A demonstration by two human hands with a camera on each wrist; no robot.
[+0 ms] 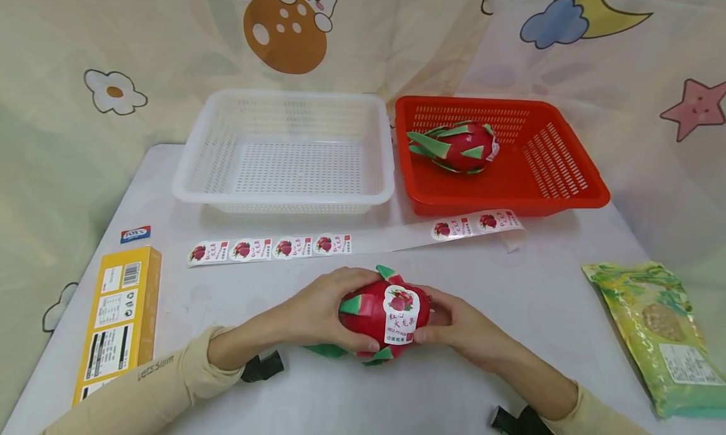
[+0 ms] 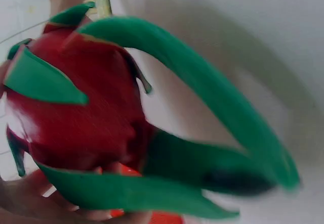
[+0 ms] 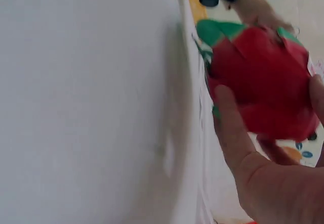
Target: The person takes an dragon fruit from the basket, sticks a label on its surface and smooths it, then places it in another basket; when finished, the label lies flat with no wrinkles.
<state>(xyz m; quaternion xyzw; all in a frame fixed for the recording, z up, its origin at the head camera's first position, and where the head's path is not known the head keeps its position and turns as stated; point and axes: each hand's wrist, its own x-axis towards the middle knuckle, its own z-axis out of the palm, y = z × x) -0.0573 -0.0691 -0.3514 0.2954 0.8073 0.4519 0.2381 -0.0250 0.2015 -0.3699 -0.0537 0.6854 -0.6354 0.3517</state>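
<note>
Over the near middle of the table, both hands hold a red dragon fruit (image 1: pixel 365 312) with green leaf tips. My left hand (image 1: pixel 323 309) grips its left end, thumb along the front and fingers over the top. At the opposite end, my right hand (image 1: pixel 462 328) holds the fruit, its thumb at the lower edge of an oval white label (image 1: pixel 401 315) on the skin. Long green leaves (image 2: pixel 202 92) stick out of the fruit in the left wrist view. The right wrist view shows the thumb and fingers around the fruit (image 3: pixel 268 82).
Behind the hands lies a strip of printed stickers (image 1: pixel 293 247). A white basket (image 1: pixel 283 198) stands at the back, beside a red basket (image 1: pixel 510 203) holding another dragon fruit (image 1: pixel 467 151). A yellow box (image 1: pixel 149 309) and small Fox's packet (image 1: pixel 135 234) lie left, a green bag (image 1: pixel 660 321) right.
</note>
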